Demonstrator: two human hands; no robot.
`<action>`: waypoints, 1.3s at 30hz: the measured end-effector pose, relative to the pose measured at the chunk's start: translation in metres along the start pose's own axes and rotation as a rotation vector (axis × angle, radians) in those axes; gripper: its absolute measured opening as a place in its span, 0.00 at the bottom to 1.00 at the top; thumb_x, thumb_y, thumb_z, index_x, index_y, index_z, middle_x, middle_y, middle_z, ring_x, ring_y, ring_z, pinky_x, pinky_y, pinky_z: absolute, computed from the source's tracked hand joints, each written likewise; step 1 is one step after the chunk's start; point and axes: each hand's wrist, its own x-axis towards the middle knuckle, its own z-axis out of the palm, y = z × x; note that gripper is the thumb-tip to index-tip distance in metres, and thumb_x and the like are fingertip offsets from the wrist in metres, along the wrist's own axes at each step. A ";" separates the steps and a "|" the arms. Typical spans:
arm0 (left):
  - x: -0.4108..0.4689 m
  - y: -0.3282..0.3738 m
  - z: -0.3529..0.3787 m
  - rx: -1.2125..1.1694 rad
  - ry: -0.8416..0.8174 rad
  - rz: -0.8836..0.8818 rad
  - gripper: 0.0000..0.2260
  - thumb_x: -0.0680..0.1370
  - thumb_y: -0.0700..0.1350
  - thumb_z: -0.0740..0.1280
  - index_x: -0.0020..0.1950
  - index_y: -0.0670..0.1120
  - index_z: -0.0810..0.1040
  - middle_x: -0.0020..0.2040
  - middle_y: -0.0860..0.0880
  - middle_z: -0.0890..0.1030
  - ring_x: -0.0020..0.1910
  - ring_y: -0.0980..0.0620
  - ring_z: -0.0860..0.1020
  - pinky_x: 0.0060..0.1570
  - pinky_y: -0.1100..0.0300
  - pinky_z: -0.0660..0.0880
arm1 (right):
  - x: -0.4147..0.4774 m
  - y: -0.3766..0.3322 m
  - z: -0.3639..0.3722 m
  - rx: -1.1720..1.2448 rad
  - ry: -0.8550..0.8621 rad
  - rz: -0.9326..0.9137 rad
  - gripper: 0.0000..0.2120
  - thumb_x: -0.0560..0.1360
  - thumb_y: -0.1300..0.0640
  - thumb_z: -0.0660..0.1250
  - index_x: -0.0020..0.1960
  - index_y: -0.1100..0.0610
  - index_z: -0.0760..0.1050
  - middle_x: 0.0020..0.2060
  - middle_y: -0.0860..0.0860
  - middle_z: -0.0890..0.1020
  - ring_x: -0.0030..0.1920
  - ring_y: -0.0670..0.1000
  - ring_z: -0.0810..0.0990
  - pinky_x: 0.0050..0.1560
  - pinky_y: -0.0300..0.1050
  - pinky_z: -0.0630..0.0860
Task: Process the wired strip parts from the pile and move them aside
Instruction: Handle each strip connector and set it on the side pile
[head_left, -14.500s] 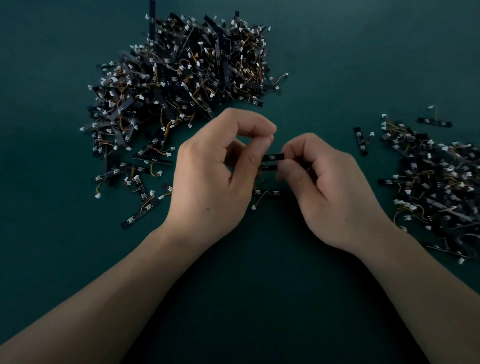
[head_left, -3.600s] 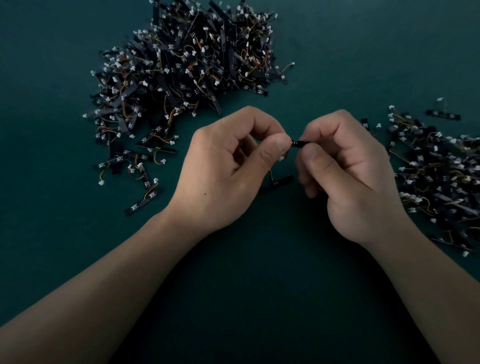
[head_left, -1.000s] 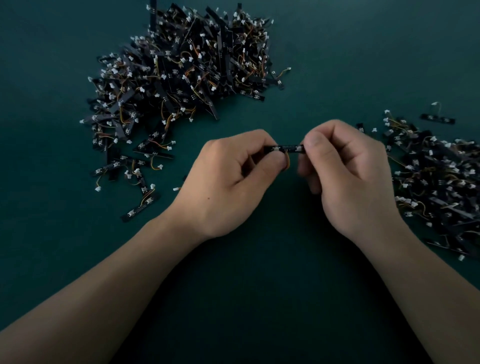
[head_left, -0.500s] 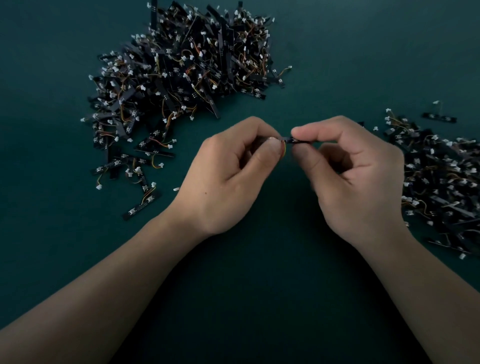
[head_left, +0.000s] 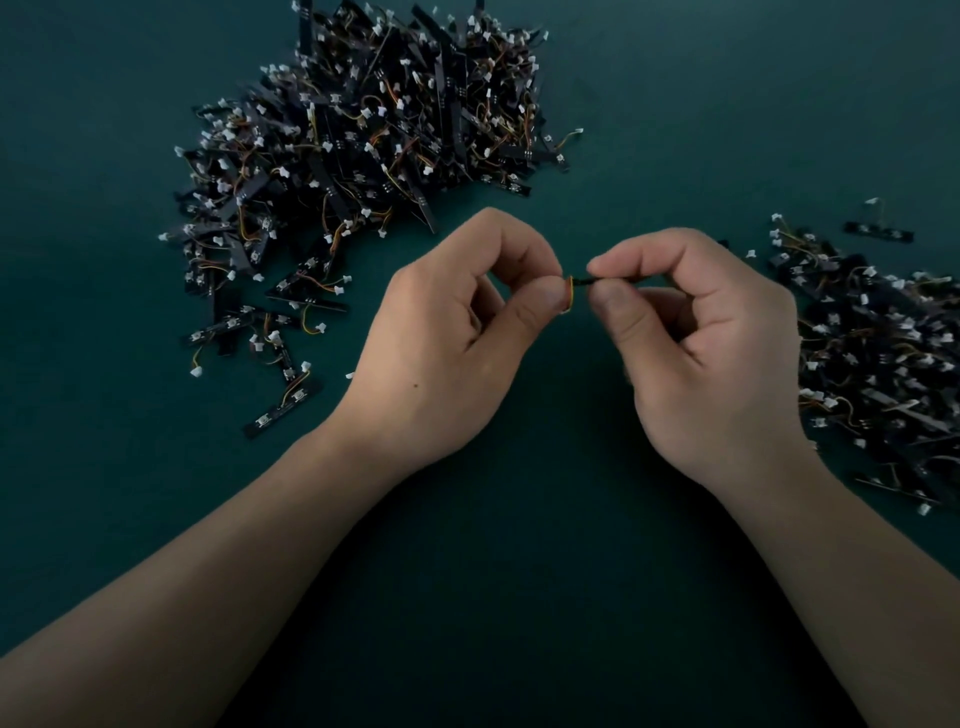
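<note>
A big pile (head_left: 363, 145) of black strip parts with orange-yellow wires and white plugs lies at the upper left of the dark green table (head_left: 493, 597). A second heap (head_left: 878, 364) of such parts lies at the right edge. Between my hands, above the table's middle, is one strip part (head_left: 577, 286); only a short black end and a loop of orange-yellow wire show. My left hand (head_left: 457, 343) pinches its wire end between thumb and forefinger. My right hand (head_left: 706, 343) pinches the black strip end the same way, other fingers curled.
Loose strip parts (head_left: 283, 410) are scattered below the big pile, left of my left wrist. One single strip (head_left: 878, 231) lies apart above the right heap. Both forearms run from the bottom corners toward the middle.
Over the last second my hands came closer together around the part, so the strip between them shows shorter. My right hand turned, its thumb now under the strip end.
</note>
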 end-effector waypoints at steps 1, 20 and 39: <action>0.000 0.000 0.000 -0.017 0.009 -0.010 0.05 0.82 0.43 0.70 0.50 0.53 0.77 0.38 0.61 0.77 0.30 0.56 0.71 0.34 0.68 0.66 | 0.000 0.000 0.000 0.009 0.004 0.001 0.08 0.83 0.59 0.69 0.54 0.46 0.79 0.31 0.40 0.78 0.24 0.50 0.71 0.27 0.40 0.66; -0.007 0.008 0.004 0.103 0.103 -0.018 0.05 0.80 0.46 0.74 0.46 0.52 0.80 0.37 0.60 0.78 0.24 0.52 0.72 0.29 0.71 0.63 | 0.002 -0.004 0.000 0.065 -0.075 0.049 0.12 0.83 0.60 0.66 0.53 0.42 0.77 0.38 0.40 0.83 0.28 0.47 0.78 0.31 0.35 0.73; -0.005 0.002 0.002 0.101 0.098 -0.017 0.03 0.80 0.45 0.73 0.47 0.51 0.81 0.40 0.58 0.82 0.37 0.53 0.80 0.37 0.69 0.73 | 0.003 -0.003 0.003 -0.010 -0.151 0.111 0.05 0.84 0.57 0.65 0.52 0.47 0.73 0.40 0.43 0.85 0.34 0.48 0.82 0.36 0.37 0.74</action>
